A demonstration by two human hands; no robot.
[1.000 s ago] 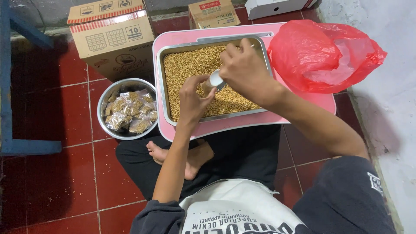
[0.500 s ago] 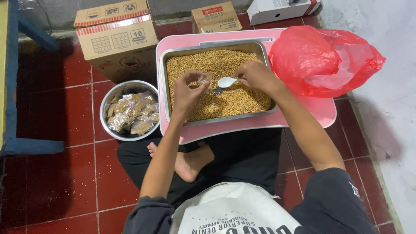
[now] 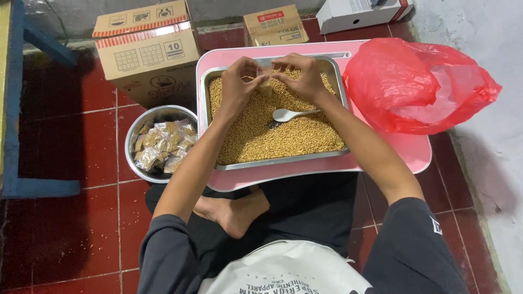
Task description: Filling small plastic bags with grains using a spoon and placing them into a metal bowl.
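A metal tray (image 3: pixel 203 103) full of tan grain rests on a pink lap table (image 3: pixel 406 153) over my crossed legs. My left hand (image 3: pixel 238 84) and my right hand (image 3: pixel 301 77) meet over the tray's far end and together pinch a small clear packet (image 3: pixel 266 86) partly filled with grain. A white plastic spoon (image 3: pixel 289 114) lies on the grain, just below my right hand.
A steel bowl (image 3: pixel 132 154) of several filled small packets stands on the red tiled floor at my left. A crumpled red plastic bag (image 3: pixel 414 87) lies on the table's right side. Cardboard boxes (image 3: pixel 148 50) stand behind, and a blue frame (image 3: pixel 16 109) stands at the far left.
My right hand has let go of the spoon, which now lies on the grain. Both hands have moved to the tray's far end, closed on the small packet.
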